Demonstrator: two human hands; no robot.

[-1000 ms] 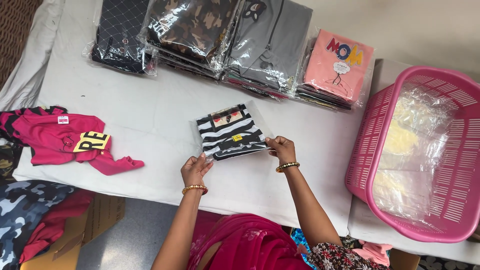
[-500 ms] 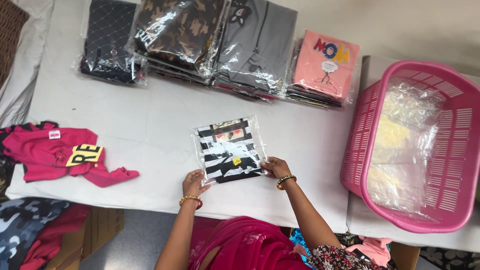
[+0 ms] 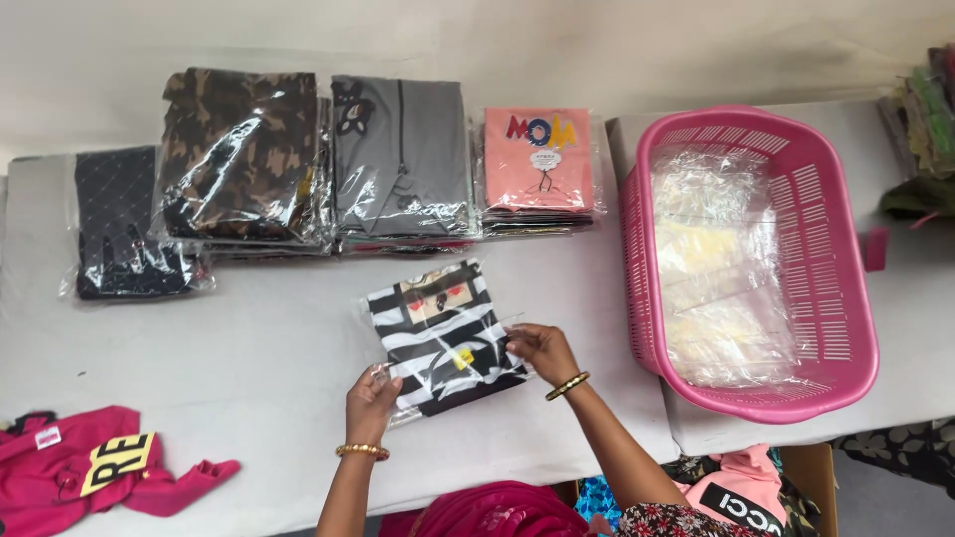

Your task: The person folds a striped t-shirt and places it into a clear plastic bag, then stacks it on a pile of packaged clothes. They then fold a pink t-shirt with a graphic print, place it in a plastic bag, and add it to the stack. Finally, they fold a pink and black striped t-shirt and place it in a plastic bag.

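A black-and-white striped folded garment in a clear plastic bag (image 3: 443, 333) lies on the white table (image 3: 269, 348) in front of me. My left hand (image 3: 372, 401) pinches the bag's near left corner. At the bag's right edge, my right hand (image 3: 538, 348) grips the plastic. Both wrists wear gold bangles.
Stacks of bagged garments line the table's far side: dark quilted (image 3: 124, 224), camouflage (image 3: 244, 159), grey (image 3: 401, 159), pink (image 3: 537, 159). A pink plastic basket (image 3: 846, 328) holding empty clear bags stands at the right. A loose magenta garment (image 3: 95, 467) lies at the near left.
The view has shifted, so the table sits more squarely. The striped bag has turned slightly, and my right hand moved onto its right edge while my left stays at the near corner.
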